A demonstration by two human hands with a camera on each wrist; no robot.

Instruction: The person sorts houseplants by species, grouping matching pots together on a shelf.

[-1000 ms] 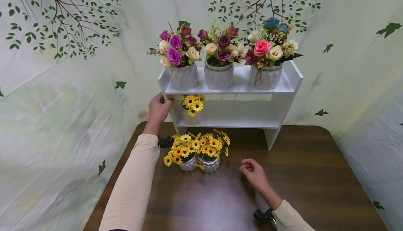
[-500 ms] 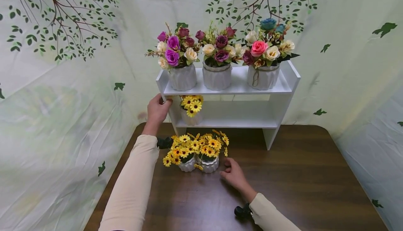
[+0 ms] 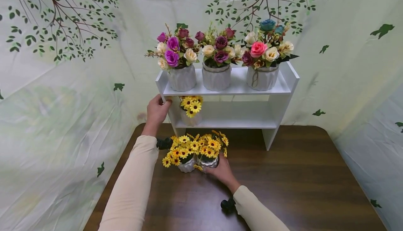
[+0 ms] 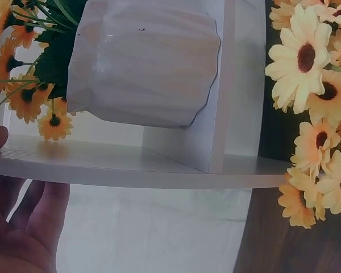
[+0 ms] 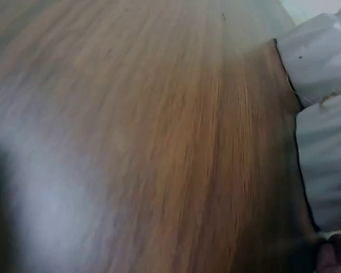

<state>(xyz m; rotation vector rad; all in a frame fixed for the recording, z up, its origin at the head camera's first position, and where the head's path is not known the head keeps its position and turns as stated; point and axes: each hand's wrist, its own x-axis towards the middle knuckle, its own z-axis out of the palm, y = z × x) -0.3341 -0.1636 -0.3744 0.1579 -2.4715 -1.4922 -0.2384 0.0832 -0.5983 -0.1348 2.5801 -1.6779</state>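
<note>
My left hand (image 3: pixel 156 114) grips the left side panel of the white shelf (image 3: pixel 239 122), thumb on the inner face and fingers outside. The left wrist view shows the panel edge (image 4: pixel 131 176) between thumb and fingers (image 4: pixel 40 222). My right hand (image 3: pixel 224 172) holds the right-hand pot of yellow daisies (image 3: pixel 209 147) on the table, its thumb across the pot's front. Beside that pot, touching or nearly so, stands another potted yellow daisy (image 3: pixel 186 166). A third daisy pot (image 3: pixel 191 117) sits at the left of the middle shelf. The right wrist view catches only part of the hand (image 5: pixel 328 259).
Three pots of mixed roses stand on the top shelf: a purple one (image 3: pixel 182 77), a maroon one (image 3: pixel 216 79) and a pink and blue one (image 3: pixel 262 79). The brown wooden table (image 3: pixel 302 175) extends to the right. A leaf-printed cloth (image 3: pixel 138 21) hangs behind.
My right hand has moved left across the table and taken hold of the right-hand daisy pot. My left hand stays on the shelf's side panel.
</note>
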